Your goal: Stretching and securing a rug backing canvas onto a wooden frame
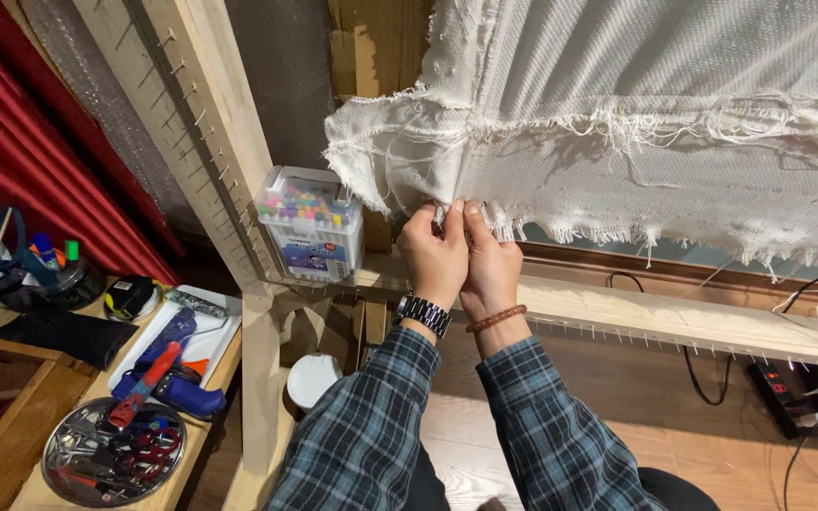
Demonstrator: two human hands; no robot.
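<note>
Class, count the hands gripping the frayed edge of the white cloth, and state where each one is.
2: the left hand and the right hand, side by side, pinching the cloth at its lower fringe.

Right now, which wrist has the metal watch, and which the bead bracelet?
The left hand wears the metal link watch; the right hand has the brown bead bracelet. Both pinch the frayed cloth edge.

Two hands (461,255), one cloth (636,123), one marker box (311,223), one round tray (114,452).
</note>
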